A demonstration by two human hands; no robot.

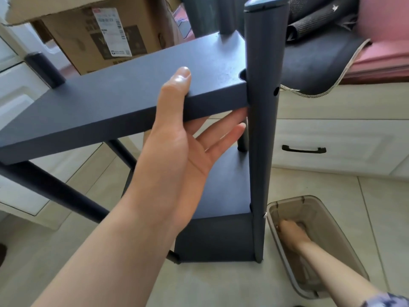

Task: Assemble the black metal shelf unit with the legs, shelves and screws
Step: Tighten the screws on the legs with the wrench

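Note:
The black metal shelf unit stands on the tiled floor in front of me. My left hand (174,151) grips the front edge of the upper shelf (132,89), thumb on top and fingers underneath. The lower shelf (223,191) sits near the floor. Right of my hand, the near leg (262,129) runs upright and shows an empty screw hole (276,91) level with the upper shelf. My right hand (292,233) reaches into a translucent brown plastic box (287,199) on the floor; its fingers are blurred and partly hidden.
A cardboard box (88,41) stands behind the shelf. White cabinets with a black drawer handle (303,149) run along the right. A dark mat (321,63) drapes over the cabinet top. Two other legs (44,69) (228,21) rise at the back.

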